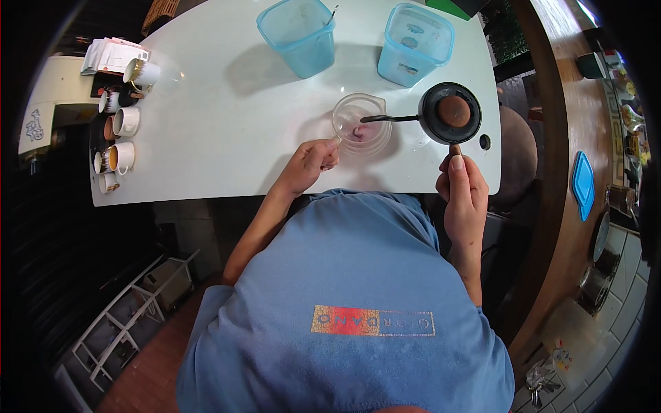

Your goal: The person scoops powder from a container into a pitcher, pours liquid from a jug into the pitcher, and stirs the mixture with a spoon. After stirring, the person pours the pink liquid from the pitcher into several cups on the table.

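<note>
My right hand [465,180], at the right of the white table, is closed round the brown handle of a black gooseneck kettle [429,128]. A round brown knob tops its lid. The kettle's thin spout points left, its tip over a clear jug [361,144]. Inside the jug shows a small patch of pinkish red. My left hand [313,163] is closed, its fingers pinching the jug's handle at the lower left of the rim.
Two light blue plastic tubs [301,62] [411,51] stand beyond the jug, the left one with a thin utensil in it. Several cups [127,121] line the white table's [200,131] left edge. A wooden counter [551,275] with a blue lid [583,184] runs along the right.
</note>
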The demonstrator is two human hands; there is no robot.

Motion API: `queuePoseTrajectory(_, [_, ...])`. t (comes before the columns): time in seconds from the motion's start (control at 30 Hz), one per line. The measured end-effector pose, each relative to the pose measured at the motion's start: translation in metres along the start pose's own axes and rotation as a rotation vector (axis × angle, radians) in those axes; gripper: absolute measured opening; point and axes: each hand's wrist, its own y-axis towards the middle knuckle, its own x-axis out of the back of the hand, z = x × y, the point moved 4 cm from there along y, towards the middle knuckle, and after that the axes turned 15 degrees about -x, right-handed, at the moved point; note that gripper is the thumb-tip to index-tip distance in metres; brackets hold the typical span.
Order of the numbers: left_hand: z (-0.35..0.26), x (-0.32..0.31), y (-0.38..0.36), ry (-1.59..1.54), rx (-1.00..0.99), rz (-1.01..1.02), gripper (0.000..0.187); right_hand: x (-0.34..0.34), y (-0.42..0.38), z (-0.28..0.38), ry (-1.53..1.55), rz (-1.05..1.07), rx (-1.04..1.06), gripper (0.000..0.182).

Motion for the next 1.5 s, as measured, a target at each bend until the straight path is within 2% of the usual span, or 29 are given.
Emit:
queuePoseTrajectory(0.37, [0.000, -0.003, -0.008, -0.080, -0.052, 0.041, 0.039, 0.003, -0.004, -0.002, -0.004, -0.004, -0.007, 0.034])
queuePoseTrajectory(0.57, [-0.012, 0.002, -0.020, 0.105, -0.083, 0.036, 0.039, 0.005, -0.008, -0.003, -0.019, -0.004, -0.012, 0.034])
queuePoseTrajectory(0.63, [-0.017, 0.004, -0.022, 0.260, -0.085, -0.005, 0.038, 0.005, -0.009, -0.004, -0.024, -0.004, -0.003, 0.034])
queuePoseTrajectory(0.83, [-0.005, 0.016, -0.018, 0.180, -0.090, -0.043, 0.039, 0.005, -0.015, -0.004, -0.026, -0.006, -0.005, 0.035])
queuePoseTrajectory(1.03, [0.002, 0.002, -0.017, 0.029, -0.045, -0.014, 0.039, 0.005, -0.017, -0.005, -0.024, -0.021, 0.005, 0.035])
queuePoseTrajectory(1.17, [-0.007, 0.000, -0.023, 0.069, -0.100, 0.041, 0.040, 0.007, -0.016, -0.008, -0.010, -0.037, -0.006, 0.036])
queuePoseTrajectory(1.23, [-0.015, 0.003, -0.027, 0.205, -0.063, -0.009, 0.040, 0.008, -0.015, -0.009, -0.016, -0.041, -0.001, 0.036])
queuePoseTrajectory(1.33, [-0.017, 0.011, -0.029, 0.157, -0.073, -0.021, 0.041, 0.007, -0.016, -0.009, -0.002, -0.022, -0.015, 0.031])
queuePoseTrajectory(1.5, [-0.022, 0.010, -0.027, 0.177, -0.057, -0.079, 0.040, 0.007, -0.014, -0.008, -0.016, -0.028, 0.007, 0.036])
